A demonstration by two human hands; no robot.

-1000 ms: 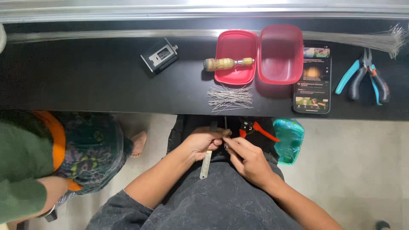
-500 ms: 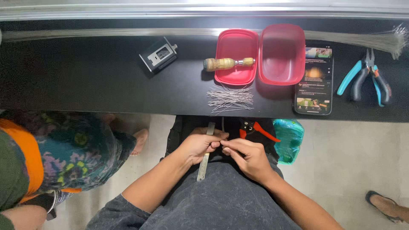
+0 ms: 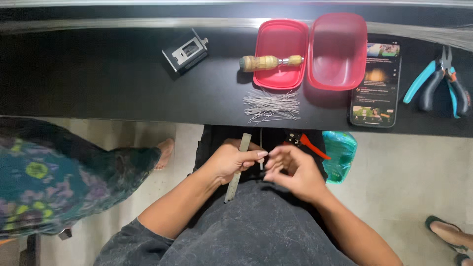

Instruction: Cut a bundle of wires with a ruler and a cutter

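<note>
My left hand (image 3: 231,160) is closed around a flat grey metal file (image 3: 237,167) that slants down over my lap, and its fingertips pinch a thin upright wire (image 3: 260,156). My right hand (image 3: 291,170) hovers just to the right of that wire, fingers curled and apart, touching nothing that I can make out. Just beyond both hands, a pile of several thin metal wires (image 3: 272,105) lies near the front edge of the black table (image 3: 98,79).
On the table are a red box (image 3: 338,50), its red lid (image 3: 280,51) carrying a wooden-handled tool (image 3: 268,61), a small grey device (image 3: 186,50), a lit phone (image 3: 375,83) and blue-handled pliers (image 3: 437,81). Red-handled cutters (image 3: 308,143) and a green bag (image 3: 339,155) sit by my lap. A person in patterned cloth (image 3: 59,172) stands at left; a sandalled foot (image 3: 448,234) at right.
My right hand has come off the wire and file and opened slightly. The person at left has shifted, and a foot has come in at lower right.
</note>
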